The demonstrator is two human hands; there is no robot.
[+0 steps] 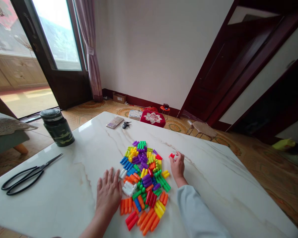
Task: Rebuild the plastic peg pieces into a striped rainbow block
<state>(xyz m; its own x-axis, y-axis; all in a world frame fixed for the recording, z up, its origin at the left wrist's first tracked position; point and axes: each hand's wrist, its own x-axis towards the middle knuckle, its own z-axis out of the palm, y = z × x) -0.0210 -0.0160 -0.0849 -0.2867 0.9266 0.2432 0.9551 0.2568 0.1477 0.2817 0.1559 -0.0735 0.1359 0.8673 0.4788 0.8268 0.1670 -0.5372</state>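
Left forearm (97, 218), right sleeve (201, 213) cut by bottom edge. Red piece (172, 155) partly hidden by right hand (178, 166).

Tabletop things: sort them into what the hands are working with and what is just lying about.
In use:
- small red piece, at the right hand's fingertips
- pile of colourful pieces, beside the left hand

Lying about:
- scissors
- phone
- keys
- lidded canister

The marble-patterned desk (213, 178) supports black-handled scissors (41, 167), a lidded canister (61, 130), a phone (115, 122), keys (125, 125) and multicoloured plastic pieces (147, 180).
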